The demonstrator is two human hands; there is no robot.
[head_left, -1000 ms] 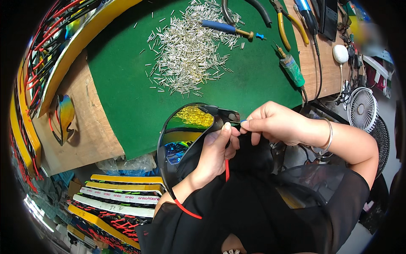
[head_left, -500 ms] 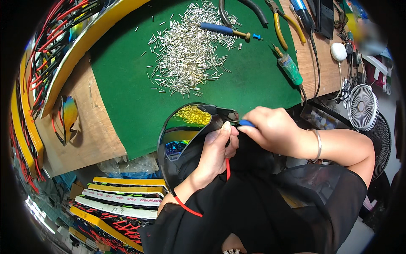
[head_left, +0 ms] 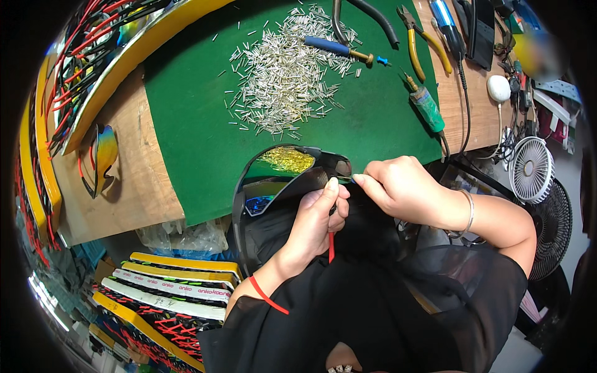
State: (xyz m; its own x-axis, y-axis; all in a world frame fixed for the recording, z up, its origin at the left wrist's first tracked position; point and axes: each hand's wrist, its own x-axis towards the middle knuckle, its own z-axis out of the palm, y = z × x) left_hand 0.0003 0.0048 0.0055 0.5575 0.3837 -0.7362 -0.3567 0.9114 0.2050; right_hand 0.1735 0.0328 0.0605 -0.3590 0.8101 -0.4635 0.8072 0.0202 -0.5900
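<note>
I see the dark mirrored visor (head_left: 280, 174) held over my lap at the near edge of the worktop (head_left: 134, 186), its curved lens catching gold and blue reflections. My left hand (head_left: 314, 224) grips its lower rim with thumb up against the lens, and a red cord (head_left: 330, 247) runs down from that fist past the wrist. My right hand (head_left: 398, 186) is closed in a pinch at the visor's right corner, fingertips tight on something small that I cannot make out.

Compared with a second ago, the right hand has slid a little left and lower, closer onto the corner of the visor; the small blue tip that showed at its fingers half a second ago is now nearly hidden. The left hand has barely shifted.

Beyond the visor lies the green mat (head_left: 199, 105), with a loose heap of small silver tubes (head_left: 286, 68) on it. A blue-handled tool (head_left: 339, 48) rests at the heap's right edge, a green-bodied tool (head_left: 428, 105) lies near the mat's right border, and yellow-handled pliers (head_left: 424, 43) sit on the bare wood further right. A white fan (head_left: 530, 169) stands off the worktop's right end.

To the left, a second mirrored visor (head_left: 99, 155) lies on the wood. Below the worktop edge, left of my knees, flat yellow-edged packs (head_left: 174, 280) are stacked, each a long strip with a pale band of print and red-black pattern; clear plastic bags (head_left: 180, 235) sit just above them.
</note>
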